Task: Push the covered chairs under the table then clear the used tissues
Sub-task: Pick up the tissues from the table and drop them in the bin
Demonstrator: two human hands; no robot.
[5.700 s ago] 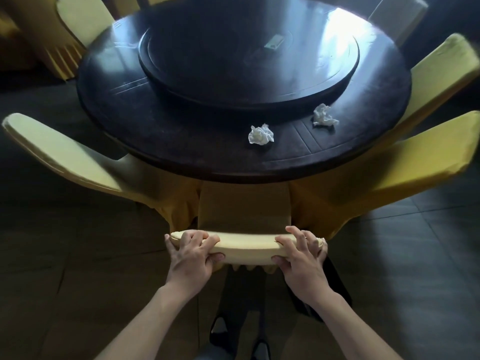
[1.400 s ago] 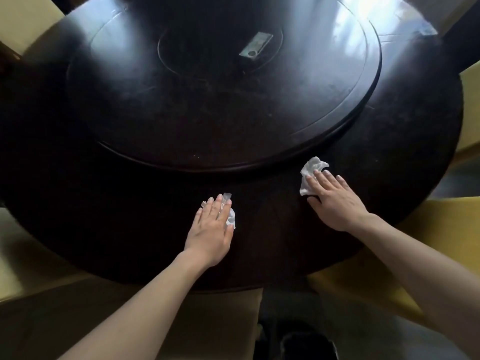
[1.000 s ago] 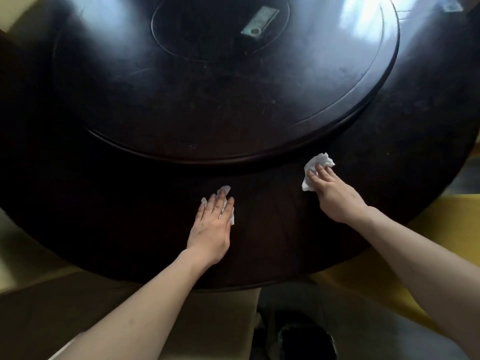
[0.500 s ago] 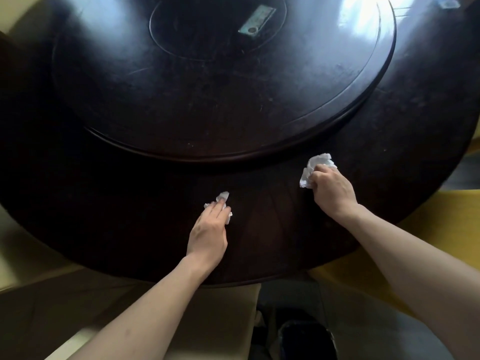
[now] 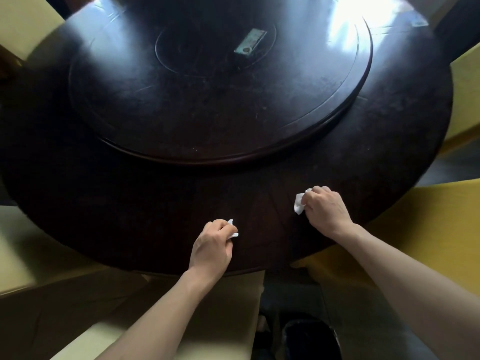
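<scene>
Over the near edge of the dark round table [image 5: 117, 216], my left hand [image 5: 211, 246] grips a crumpled white tissue [image 5: 233, 229]; only a small corner shows past my fingers. My right hand [image 5: 327, 207] grips a second crumpled white tissue [image 5: 299, 202], which sticks out to the left of my fist. A yellow-covered chair [image 5: 228, 315] sits pushed in under the table directly below me, with my left forearm crossing over it. More covered chairs stand at the left [image 5: 23, 250] and at the right [image 5: 420, 229].
A large dark turntable [image 5: 215, 94] fills the table's middle, with a small grey rectangular object [image 5: 250, 44] lying near its centre. Further yellow chairs show at the far left [image 5: 28, 24] and far right [image 5: 465, 94]. A dark bin [image 5: 309, 339] sits on the floor beside the near chair.
My flat hands have curled round the two tissues and drawn them back toward the table's near edge. Before that I stood behind the chair, gripping its back.
</scene>
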